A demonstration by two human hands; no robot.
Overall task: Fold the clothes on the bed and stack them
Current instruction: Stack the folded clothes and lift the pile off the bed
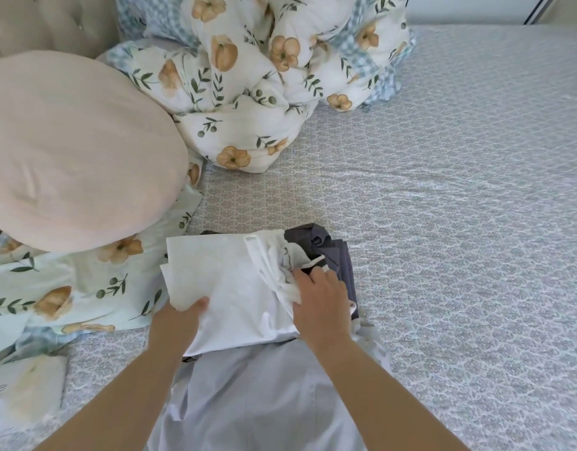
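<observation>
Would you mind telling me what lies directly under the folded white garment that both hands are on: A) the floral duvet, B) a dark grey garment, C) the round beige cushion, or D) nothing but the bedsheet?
B: the dark grey garment shows from under the far right edge of the white garment, which the left hand and right hand hold.

Garment on stack, pillow left.

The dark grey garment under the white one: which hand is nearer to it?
Right. The right hand lies over the dark grey garment; the left hand grips the white garment's far corner.
</observation>
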